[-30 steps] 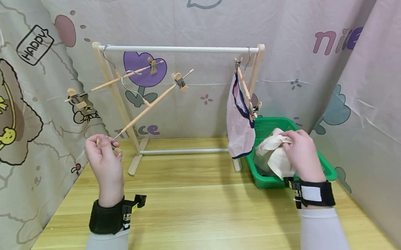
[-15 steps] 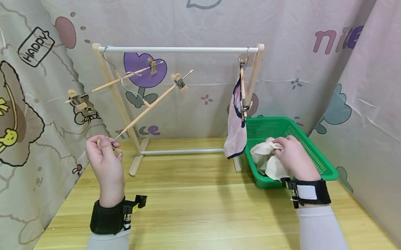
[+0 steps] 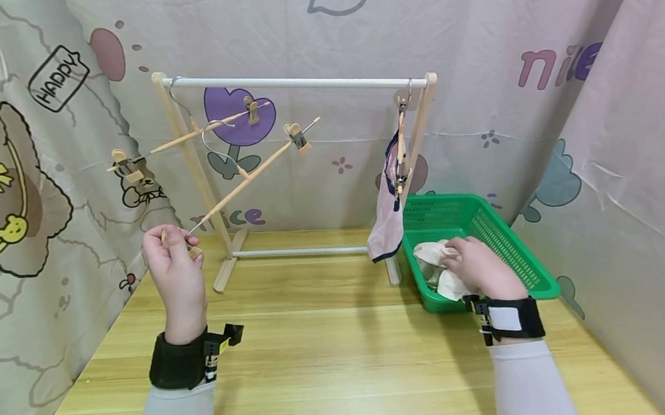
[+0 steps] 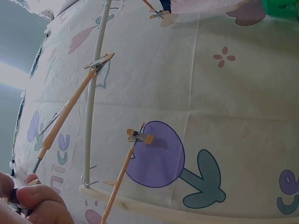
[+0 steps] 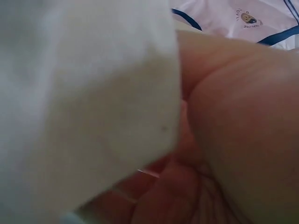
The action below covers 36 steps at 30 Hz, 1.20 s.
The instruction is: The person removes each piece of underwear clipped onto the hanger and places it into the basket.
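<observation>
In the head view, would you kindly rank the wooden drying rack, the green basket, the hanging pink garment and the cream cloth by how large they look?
1. Wooden drying rack: largest, spanning the table's back.
2. Green basket.
3. Hanging pink garment and cream cloth: unsure. The garment hangs edge-on, and the right hand partly hides the crumpled cloth it grips.

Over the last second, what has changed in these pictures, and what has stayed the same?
The right hand, gripping the cream cloth, moved down with it into the green basket. The pink garment on the rack swung edge-on. The left hand stayed put, pinching the hanger end.
</observation>
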Each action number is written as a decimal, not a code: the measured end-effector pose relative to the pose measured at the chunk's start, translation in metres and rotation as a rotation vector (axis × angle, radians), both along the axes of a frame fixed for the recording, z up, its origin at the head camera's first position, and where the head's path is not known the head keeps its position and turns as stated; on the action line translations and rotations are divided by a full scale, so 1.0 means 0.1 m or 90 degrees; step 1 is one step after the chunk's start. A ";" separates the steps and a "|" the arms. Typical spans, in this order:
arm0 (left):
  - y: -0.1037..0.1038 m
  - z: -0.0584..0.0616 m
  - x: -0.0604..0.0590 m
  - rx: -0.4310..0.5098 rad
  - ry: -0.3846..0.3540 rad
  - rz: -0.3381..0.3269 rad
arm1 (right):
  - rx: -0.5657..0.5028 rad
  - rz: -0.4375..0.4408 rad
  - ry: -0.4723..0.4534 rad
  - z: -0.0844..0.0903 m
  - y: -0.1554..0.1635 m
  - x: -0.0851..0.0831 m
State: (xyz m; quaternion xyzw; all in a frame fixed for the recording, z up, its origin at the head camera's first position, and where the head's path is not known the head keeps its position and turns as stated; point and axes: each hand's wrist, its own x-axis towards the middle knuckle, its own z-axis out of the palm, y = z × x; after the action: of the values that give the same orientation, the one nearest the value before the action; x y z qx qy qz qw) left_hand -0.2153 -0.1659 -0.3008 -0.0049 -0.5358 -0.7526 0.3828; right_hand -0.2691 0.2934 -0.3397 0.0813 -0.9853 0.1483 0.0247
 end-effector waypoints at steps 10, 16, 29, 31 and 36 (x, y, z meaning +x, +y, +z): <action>0.00 0.00 0.00 -0.005 0.002 0.002 | 0.032 0.005 -0.042 0.01 -0.07 0.03; 0.00 0.00 0.00 -0.012 0.010 0.002 | 0.034 -0.003 -0.038 0.01 -0.11 0.05; 0.00 0.01 0.01 -0.006 0.011 0.003 | 0.034 -0.013 -0.008 0.09 -0.15 0.10; 0.00 0.00 0.01 -0.004 0.010 0.003 | 0.030 -0.013 -0.001 0.12 -0.17 0.12; 0.00 0.00 0.01 -0.008 0.010 0.006 | 0.021 -0.009 0.052 0.19 -0.22 0.20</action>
State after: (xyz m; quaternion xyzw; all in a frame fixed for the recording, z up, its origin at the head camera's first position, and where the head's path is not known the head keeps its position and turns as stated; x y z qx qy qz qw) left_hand -0.2139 -0.1658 -0.3006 -0.0105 -0.5376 -0.7475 0.3901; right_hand -0.2490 0.2713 -0.3206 0.0808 -0.9863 0.1285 0.0642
